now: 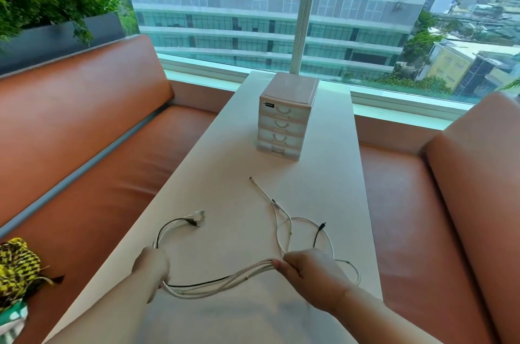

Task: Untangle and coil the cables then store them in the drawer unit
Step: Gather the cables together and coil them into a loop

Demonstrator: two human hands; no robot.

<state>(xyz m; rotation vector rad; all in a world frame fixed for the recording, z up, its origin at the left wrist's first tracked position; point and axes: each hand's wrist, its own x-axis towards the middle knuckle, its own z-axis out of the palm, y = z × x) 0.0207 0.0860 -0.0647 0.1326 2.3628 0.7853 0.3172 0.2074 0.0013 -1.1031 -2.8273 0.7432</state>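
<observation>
- While our left hand (153,265) grips the cables (225,281) on one side and our right hand (308,269) pinches them on the other, we're only at untangling, nothing coiled yet.
- Loose ends sprawl over the table (323,175); next we'd probably tease one cable free.
- Drawer unit (284,121) sits well apart, drawers all closed.

Place: high-rise office lounge | Evidence: orange booth seats (84,130) flanking white desk (323,180) | planter (50,6) upper left | window (365,20) over city
</observation>
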